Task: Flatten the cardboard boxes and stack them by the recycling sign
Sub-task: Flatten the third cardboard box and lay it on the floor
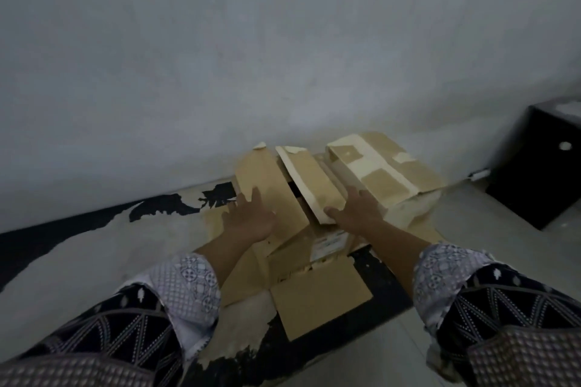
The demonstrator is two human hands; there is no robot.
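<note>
Bare wall, worn floor and a dark cabinet in a dim corner

A pale, faintly scuffed wall (220,41) fills the upper half of the view and meets the floor (471,223) along a slanting line. The floor's light coating is peeling on the left and in the foreground, leaving ragged black patches (163,209), while the right side is smoother and grey. A black cabinet (540,179) stands on the floor at the far right, close to the wall, with a round white spot (565,145) on its front. A small white item (479,173), too blurred to identify, lies at the cabinet's base.
</note>
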